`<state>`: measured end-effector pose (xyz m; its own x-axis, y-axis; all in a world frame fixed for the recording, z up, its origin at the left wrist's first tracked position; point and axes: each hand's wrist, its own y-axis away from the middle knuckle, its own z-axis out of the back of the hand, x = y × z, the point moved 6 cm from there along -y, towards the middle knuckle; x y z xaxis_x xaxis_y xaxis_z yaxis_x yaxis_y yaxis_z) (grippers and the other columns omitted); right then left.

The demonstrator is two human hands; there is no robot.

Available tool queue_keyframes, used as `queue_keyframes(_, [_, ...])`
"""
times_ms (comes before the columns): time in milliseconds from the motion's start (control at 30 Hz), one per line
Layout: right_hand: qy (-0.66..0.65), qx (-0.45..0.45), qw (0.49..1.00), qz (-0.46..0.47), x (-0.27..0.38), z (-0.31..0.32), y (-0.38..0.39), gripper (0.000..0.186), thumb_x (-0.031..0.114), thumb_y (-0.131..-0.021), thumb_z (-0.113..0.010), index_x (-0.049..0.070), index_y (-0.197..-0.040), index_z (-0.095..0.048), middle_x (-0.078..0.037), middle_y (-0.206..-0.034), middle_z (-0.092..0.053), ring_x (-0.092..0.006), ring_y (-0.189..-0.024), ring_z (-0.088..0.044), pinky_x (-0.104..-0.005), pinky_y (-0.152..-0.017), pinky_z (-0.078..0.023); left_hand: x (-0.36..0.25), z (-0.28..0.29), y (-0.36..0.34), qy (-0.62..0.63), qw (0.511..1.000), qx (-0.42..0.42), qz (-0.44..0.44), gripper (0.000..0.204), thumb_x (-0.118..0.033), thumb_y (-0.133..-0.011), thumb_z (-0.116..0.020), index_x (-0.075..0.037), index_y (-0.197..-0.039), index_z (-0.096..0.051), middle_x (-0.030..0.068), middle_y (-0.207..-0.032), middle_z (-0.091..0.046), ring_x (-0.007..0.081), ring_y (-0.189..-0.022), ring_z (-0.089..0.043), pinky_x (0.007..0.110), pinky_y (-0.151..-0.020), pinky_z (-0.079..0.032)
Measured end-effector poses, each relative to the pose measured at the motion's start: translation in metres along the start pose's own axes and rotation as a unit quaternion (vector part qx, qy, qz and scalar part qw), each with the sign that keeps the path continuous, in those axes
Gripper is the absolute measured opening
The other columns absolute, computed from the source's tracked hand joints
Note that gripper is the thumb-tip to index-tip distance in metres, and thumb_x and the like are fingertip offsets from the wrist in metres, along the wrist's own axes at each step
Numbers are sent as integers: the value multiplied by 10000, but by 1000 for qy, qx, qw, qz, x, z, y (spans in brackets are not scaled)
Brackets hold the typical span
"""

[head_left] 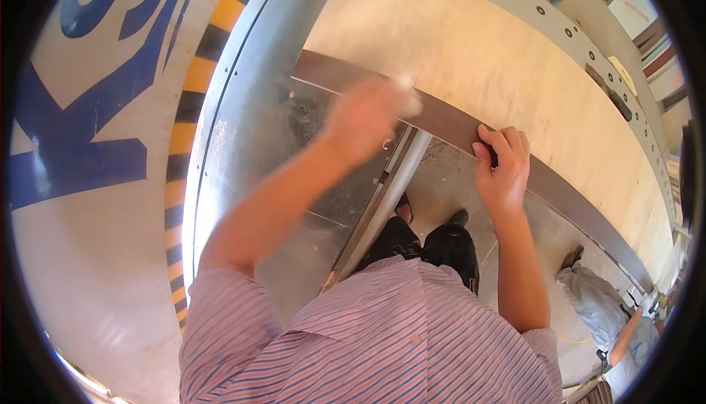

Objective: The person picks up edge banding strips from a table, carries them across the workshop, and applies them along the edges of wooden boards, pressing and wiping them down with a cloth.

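Note:
A long pale wooden board [471, 51] lies in front of me, with a dark brown strip [456, 126] along its near edge. Motion smears my left hand [362, 121], which is closed around a small white wad [407, 97] over the strip; the wad's kind is too blurred to tell. Farther right, my right hand [507, 163] rests at the same edge with curled fingers. Between its thumb and fingers shows a small dark object [491, 155], mostly hidden by the hand.
A rounded grey metal machine part [257, 73] and yellow-black striped edging [193, 113] stand at left. Beyond the board runs a grey rail with round holes [540, 11], a dark tool [609, 94] beside it. A metal bar [401, 183] crosses below. Another person [607, 308] works at lower right.

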<state>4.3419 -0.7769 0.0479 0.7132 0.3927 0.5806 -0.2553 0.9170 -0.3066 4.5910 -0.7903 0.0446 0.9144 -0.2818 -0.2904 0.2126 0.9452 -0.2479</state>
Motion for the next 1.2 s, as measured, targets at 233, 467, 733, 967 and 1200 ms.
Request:
queue_keyframes(233, [5, -12, 1000, 18, 2, 3, -2, 167, 21, -761, -662, 39, -926, -645, -87, -784, -525, -286, -771, -492, -386, -728, -416, -20, 3, 0, -80, 991, -98, -48, 263, 12, -641, -655, -100, -880, -660, 54, -892, -645, 236, -838, -627, 304, -705, -527])
queue_keyframes(467, [-3, -10, 999, 34, 1, 3, 0, 174, 36, -764, -663, 48, -936, -642, -88, -815, -536, -293, -787, -509, -392, -743, -419, -62, -19, 4, 31, 991, -101, -81, 336, 61, -614, -630, -94, -910, -668, 101, -883, -644, 265, -846, -628, 362, -738, -527])
queue_keyframes(733, [-18, -3, 1000, 22, -6, 7, 8, 186, 70, -764, -675, 62, -947, -646, -88, -835, -545, -294, -828, -521, -395, -774, -431, 97, 42, 10, -234, 970, -12, 66, 195, 25, -726, -591, -32, -905, -645, 119, -891, -633, 301, -883, -595, 407, -723, -498])
queue_keyframes(967, [-14, -11, 1000, 8, -7, 15, 13, 175, 70, -775, -670, 59, -948, -646, -87, -840, -551, -289, -832, -524, -397, -766, -439, 23, 65, 23, -68, 973, -125, 181, 174, -66, -806, -603, -40, -972, -649, 140, -1004, -652, 296, -949, -615, 387, -829, -490])
queue_keyframes(1200, [-20, 1, 1000, 5, -4, 4, 5, 225, 10, -778, -645, 51, -999, -626, -104, -820, -546, -285, -811, -530, -393, -756, -441, -123, -15, -3, 66, 983, -61, -158, 226, -58, -733, -590, -108, -946, -644, 87, -972, -624, 259, -918, -599, 367, -773, -510])
